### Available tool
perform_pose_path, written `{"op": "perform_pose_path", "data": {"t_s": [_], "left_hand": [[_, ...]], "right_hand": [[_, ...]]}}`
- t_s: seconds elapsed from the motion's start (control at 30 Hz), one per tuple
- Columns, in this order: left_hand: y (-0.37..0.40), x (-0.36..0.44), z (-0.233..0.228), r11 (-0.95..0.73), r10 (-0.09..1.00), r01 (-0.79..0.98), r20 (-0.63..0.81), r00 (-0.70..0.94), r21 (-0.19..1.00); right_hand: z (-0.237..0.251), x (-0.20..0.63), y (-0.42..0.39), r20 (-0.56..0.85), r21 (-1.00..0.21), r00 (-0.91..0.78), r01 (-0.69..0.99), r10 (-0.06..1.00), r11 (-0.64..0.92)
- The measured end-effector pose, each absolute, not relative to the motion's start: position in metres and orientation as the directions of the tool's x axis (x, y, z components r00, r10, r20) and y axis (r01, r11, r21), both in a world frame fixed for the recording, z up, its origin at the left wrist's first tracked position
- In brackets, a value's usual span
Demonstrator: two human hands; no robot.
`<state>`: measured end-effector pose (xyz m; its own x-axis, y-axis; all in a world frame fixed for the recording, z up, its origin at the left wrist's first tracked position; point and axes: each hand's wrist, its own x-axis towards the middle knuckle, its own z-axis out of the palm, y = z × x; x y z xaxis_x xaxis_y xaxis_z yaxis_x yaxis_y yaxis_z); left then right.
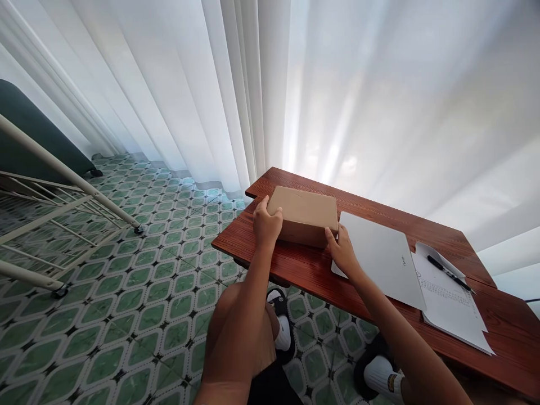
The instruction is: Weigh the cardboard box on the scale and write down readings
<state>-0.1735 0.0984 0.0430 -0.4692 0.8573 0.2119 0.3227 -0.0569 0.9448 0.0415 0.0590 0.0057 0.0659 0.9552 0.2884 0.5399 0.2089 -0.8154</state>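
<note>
We record a plain brown rectangular cardboard box (304, 207) at the left end of a reddish-brown wooden table (512, 323) with visible grain, its top face closed and facing up. Our left hand (268, 224) is partly curled around the box's left near corner, thumb at the top edge, fingers along the left side. Our right hand (345, 252) is likewise half-closed at the right near corner, thumb against the front and fingers at the right side; together we have the box held between both hands. Just right of the box lies a flat, silver-grey closed laptop (379, 261), small dark lettering on its lid; our right hand is over its left edge, and we cannot tell whether the two touch. Beside the laptop, partly under its right edge, we note white paper sheets (458, 306) with handwriting too small to read, one far corner curled, and a slim black pen (450, 274) lying across them. Behind the table hang sheer white curtains (177, 84). To the left, a cream metal-tube rack on casters (84, 188) stands on the green-and-white patterned tile floor (169, 304).
</note>
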Motion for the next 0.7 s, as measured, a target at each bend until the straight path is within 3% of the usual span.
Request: {"op": "perform_pose_path", "data": {"t_s": [0.27, 0.47, 0.7], "left_hand": [[0.094, -0.164, 0.050, -0.241, 0.698, 0.604, 0.568, -0.437, 0.760], [0.085, -0.136, 0.055, -0.389, 0.461, 0.724, 0.801, -0.382, 0.569], [0.071, -0.088, 0.056, -0.607, 0.258, 0.738, 0.951, -0.168, 0.295]], "right_hand": [[0.025, 0.085, 0.019, 0.390, -0.730, -0.017, 0.603, 0.920, 0.321], [0.034, 0.134, -0.020, 0.348, -0.641, -0.106, 0.698, 0.931, 0.319], [0.034, 0.196, -0.051, 0.322, -0.560, -0.157, 0.764, 0.934, 0.321]]}}
